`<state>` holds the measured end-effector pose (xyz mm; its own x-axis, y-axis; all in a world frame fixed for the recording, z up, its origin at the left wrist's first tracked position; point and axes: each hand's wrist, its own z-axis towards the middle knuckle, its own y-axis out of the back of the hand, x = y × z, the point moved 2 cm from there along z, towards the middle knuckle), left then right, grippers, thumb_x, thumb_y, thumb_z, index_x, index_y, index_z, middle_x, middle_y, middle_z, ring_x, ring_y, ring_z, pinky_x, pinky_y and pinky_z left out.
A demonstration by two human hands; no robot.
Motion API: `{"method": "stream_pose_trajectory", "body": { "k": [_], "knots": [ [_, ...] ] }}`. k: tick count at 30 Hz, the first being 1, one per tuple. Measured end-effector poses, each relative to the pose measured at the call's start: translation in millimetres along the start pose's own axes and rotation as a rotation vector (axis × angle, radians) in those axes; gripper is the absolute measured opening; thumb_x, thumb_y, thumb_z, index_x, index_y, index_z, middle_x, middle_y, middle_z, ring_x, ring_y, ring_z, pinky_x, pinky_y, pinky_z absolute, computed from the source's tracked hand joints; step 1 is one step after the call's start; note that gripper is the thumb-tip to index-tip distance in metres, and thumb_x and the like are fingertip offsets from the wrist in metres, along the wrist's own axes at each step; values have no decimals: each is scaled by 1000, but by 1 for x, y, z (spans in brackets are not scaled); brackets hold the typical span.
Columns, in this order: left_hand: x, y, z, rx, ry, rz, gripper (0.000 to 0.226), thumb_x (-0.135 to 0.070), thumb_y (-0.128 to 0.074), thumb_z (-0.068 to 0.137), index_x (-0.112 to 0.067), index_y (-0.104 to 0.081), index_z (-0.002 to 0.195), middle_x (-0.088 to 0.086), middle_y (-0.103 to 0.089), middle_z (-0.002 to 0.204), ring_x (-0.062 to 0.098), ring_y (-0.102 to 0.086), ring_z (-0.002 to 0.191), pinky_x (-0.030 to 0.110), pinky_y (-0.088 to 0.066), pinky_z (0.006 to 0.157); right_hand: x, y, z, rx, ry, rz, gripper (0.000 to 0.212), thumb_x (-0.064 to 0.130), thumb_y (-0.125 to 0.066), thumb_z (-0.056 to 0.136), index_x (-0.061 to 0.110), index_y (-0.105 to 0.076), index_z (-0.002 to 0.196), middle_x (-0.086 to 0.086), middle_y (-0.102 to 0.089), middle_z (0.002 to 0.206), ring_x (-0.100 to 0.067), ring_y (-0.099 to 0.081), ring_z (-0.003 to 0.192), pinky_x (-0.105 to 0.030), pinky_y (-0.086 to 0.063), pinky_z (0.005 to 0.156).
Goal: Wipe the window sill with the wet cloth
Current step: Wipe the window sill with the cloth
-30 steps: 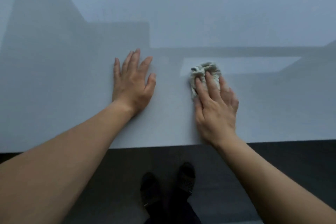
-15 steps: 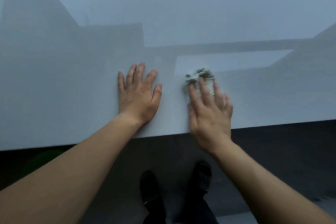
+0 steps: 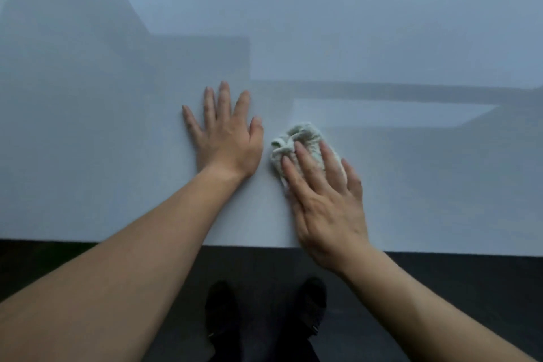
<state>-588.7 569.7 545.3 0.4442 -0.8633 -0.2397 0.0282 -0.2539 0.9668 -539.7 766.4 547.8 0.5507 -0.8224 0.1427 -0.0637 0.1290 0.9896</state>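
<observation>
Seen from head height, looking straight down on a pale window sill crossed by bands of light and shadow. Pressing a crumpled wet cloth onto the sill with the right hand, fingers straight and laid close together across the top of the cloth, not curled round it. Heel of that hand at the near edge of the sill; thumb not clearly visible. Cloth off-white, bunched into a small wad, showing beyond and to the left of the fingertips, roughly midway along the visible near edge and closer to that edge than to the far one. Just beside the cloth on its left, apart from it, the left hand: palm down and flat on the sill, fingers straight and slightly spread, thumb on the side nearest the cloth, holding nothing. Both forearms bare, reaching in from the bottom corners of the view and crossing the near edge of the sill. Below that edge, a dark floor and a pair of dark shoes, set close to the sill between the two forearms. Along the far edge of the sill, a thin dark strip at the very top of the view, too dim to make out
</observation>
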Motion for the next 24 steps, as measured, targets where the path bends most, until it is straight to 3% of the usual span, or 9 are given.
{"method": "stream_pose_trajectory", "body": {
  "k": [3,8,10,14,16,21,24],
  "knots": [
    [0,0,0,-1,13,-6,56,-46,-28,97,-35,-22,151,-1,-5,164,19,4,150,57,10,116,-30,2,19,17,107,12,53,39,-43,99,36,-34,151,10,-25,162,-25,-18,151,-48,-21,117],
    [-2,-3,0,18,-3,66,61,-51,-24,95,-36,-13,153,-1,1,164,20,8,150,59,9,116,-72,11,101,65,-349,93,60,44,-30,100,37,-10,157,12,-2,166,-22,2,152,-48,-5,120],
    [-3,-3,0,17,1,85,60,-50,-25,96,-36,-12,153,-1,2,164,20,9,150,60,9,115,-52,8,105,43,-269,44,59,45,-28,99,36,-16,156,9,-6,166,-24,2,152,-50,-6,119],
    [-4,-3,1,9,-3,92,61,-51,-22,94,-36,-15,152,0,0,164,21,7,150,60,8,115,-42,4,88,66,134,7,52,48,-28,100,38,-32,152,9,-25,162,-25,-14,151,-49,-16,118],
    [-2,-4,1,15,1,92,62,-50,-21,92,-36,-15,152,-1,0,164,20,7,150,60,8,115,-66,7,111,73,137,7,51,49,-28,101,41,-29,152,12,-22,163,-23,-13,152,-47,-13,118],
    [-1,-6,2,3,3,79,64,-51,-21,90,-36,-18,152,-1,-3,164,21,4,150,60,7,116,-77,9,175,65,-200,35,56,47,-26,100,39,-16,155,12,-6,166,-23,1,152,-49,-5,119],
    [-2,-2,1,-7,0,44,64,-51,-23,88,-36,-25,150,0,-11,163,22,-2,150,60,5,116,-49,3,154,38,75,4,55,47,-29,99,38,-25,154,8,-17,164,-26,-9,152,-51,-13,118]
  ]
}}
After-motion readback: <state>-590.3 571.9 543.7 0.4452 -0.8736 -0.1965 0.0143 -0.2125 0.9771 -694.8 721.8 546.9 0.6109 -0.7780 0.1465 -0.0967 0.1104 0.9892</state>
